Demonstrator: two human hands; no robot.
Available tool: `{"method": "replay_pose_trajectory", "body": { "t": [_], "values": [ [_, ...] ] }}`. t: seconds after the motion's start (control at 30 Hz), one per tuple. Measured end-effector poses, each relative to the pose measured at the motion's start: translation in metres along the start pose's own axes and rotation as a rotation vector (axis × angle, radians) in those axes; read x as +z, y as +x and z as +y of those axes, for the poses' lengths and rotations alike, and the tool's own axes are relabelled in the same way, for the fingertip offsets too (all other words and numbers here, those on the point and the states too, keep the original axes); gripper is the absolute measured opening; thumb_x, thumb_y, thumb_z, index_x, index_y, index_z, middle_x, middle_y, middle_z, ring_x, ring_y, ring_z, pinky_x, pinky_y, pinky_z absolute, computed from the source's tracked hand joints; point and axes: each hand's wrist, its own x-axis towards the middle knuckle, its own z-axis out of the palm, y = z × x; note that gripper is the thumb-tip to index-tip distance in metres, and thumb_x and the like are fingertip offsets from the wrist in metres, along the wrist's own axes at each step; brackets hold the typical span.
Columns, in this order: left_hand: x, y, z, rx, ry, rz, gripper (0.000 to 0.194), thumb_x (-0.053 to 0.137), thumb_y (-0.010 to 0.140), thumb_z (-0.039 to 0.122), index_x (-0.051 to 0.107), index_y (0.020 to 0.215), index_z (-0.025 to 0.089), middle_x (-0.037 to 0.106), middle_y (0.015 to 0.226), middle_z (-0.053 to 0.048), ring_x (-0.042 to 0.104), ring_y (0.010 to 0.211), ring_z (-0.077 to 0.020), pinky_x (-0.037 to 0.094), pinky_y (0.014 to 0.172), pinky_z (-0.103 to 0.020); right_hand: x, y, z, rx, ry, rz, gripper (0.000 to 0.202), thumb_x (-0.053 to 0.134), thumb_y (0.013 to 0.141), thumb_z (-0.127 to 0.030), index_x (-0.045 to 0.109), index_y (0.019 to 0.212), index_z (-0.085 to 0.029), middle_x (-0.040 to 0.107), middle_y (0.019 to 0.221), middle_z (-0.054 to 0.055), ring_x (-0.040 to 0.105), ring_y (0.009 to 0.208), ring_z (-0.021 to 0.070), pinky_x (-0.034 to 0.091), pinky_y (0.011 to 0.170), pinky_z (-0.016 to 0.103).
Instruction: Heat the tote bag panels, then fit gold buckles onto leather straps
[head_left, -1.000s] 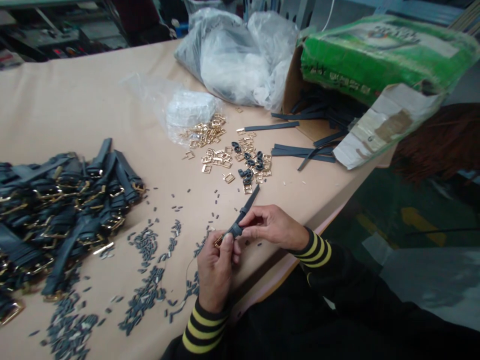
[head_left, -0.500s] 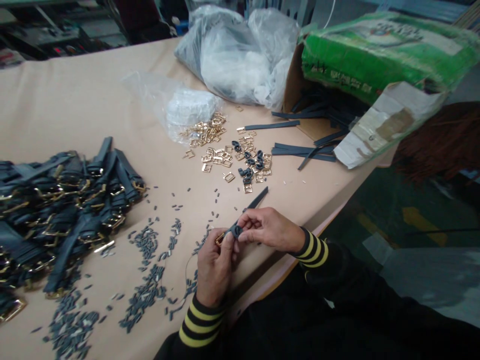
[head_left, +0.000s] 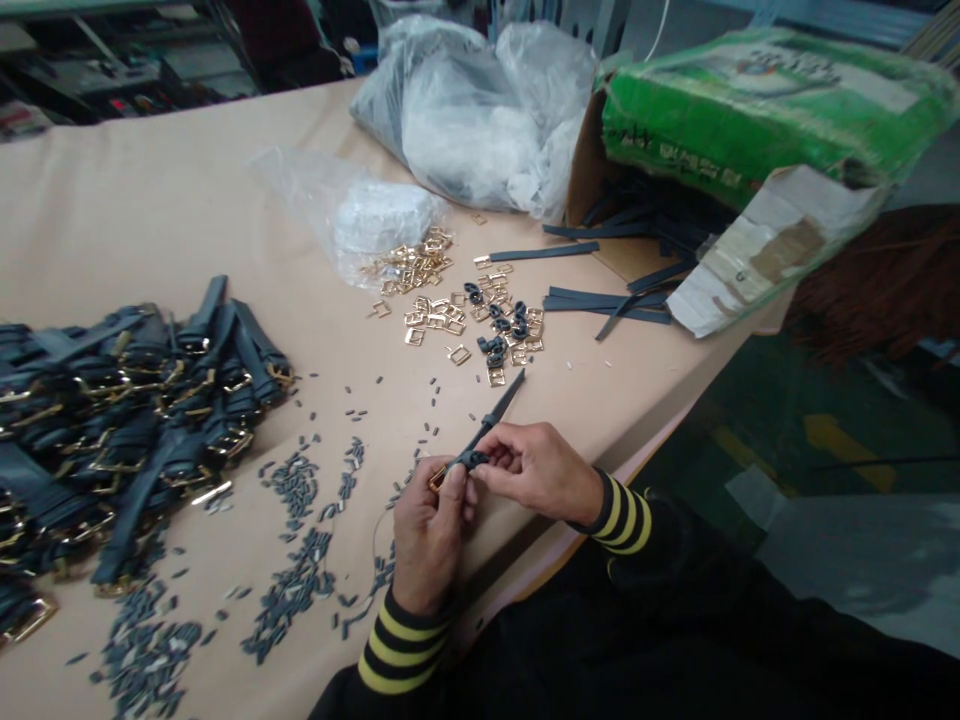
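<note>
A dark leather strap (head_left: 496, 413) with a gold buckle (head_left: 437, 479) at its near end is held over the table's front edge. My left hand (head_left: 431, 535) grips it just beside the buckle, thumb on top. From the right, my right hand (head_left: 546, 472) pinches a short curled part of the strap at the left thumb. The strap's long tail points away, up and to the right, and a small band crosses it midway. My fingers partly cover the folded part. Beyond the hands lie loose gold buckles (head_left: 459, 353) and small dark strap loops (head_left: 493, 350).
Buckled straps (head_left: 150, 430) are heaped at the left. Small dark cut pieces (head_left: 289, 590) are scattered nearby. Plastic bags (head_left: 480, 120) stand at the back, beside an open green carton (head_left: 675, 140) with straps spilling out.
The strap's tail has swung slightly left, and its crossing band shows more clearly. My right fingers have shifted slightly at the fold. My left hand keeps its grip.
</note>
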Motion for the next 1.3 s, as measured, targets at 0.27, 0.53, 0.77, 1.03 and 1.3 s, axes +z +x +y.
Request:
{"method": "replay_pose_trajectory", "body": {
  "t": [0.27,0.53,0.77,1.03,1.3],
  "values": [
    [0.001,-0.002,-0.001,0.026,0.075,0.027,0.016,0.049,0.083,0.031,0.051,0.077,0.017,0.048,0.055,0.004,0.043,0.045,-0.0067,0.037,0.044,-0.017,0.015,-0.003,0.007,-0.055,-0.212,0.105,0.003,0.051,0.076,-0.013,0.053,0.077,-0.015,0.055,0.055,-0.002,0.052,0.048,0.0102,0.039,0.048,0.019],
    [-0.001,0.003,0.003,-0.006,-0.019,0.041,0.020,0.048,0.084,0.034,0.049,0.074,0.017,0.048,0.052,0.005,0.042,0.043,-0.0063,0.036,0.044,-0.017,0.003,0.001,0.008,-0.032,-0.012,0.082,0.016,0.058,0.078,-0.025,0.054,0.088,-0.013,0.059,0.070,0.002,0.056,0.058,0.0106,0.044,0.055,0.020],
    [-0.004,-0.001,-0.001,0.033,0.014,0.020,0.019,0.045,0.086,0.033,0.049,0.076,0.017,0.051,0.057,0.004,0.045,0.047,-0.0063,0.038,0.048,-0.019,0.009,0.005,0.018,0.194,0.517,-0.089,0.023,0.065,0.072,-0.030,0.051,0.080,-0.013,0.058,0.062,0.000,0.056,0.051,0.0099,0.045,0.050,0.021],
    [0.002,-0.002,0.002,0.038,0.200,-0.014,0.017,0.042,0.087,0.032,0.049,0.081,0.017,0.049,0.057,0.004,0.045,0.046,-0.0065,0.038,0.044,-0.018,-0.004,0.003,0.013,0.072,0.143,-0.070,0.014,0.065,0.073,-0.024,0.056,0.074,-0.014,0.054,0.063,-0.001,0.049,0.056,0.0092,0.040,0.054,0.021],
    [0.005,-0.004,0.006,0.023,0.253,-0.028,0.028,0.033,0.090,0.036,0.050,0.080,0.017,0.046,0.053,0.004,0.041,0.044,-0.0071,0.035,0.043,-0.018,-0.011,0.009,0.008,0.059,0.193,-0.188,0.008,0.060,0.077,-0.020,0.057,0.079,-0.012,0.053,0.062,-0.002,0.050,0.057,0.0092,0.040,0.054,0.020]
  ]
}}
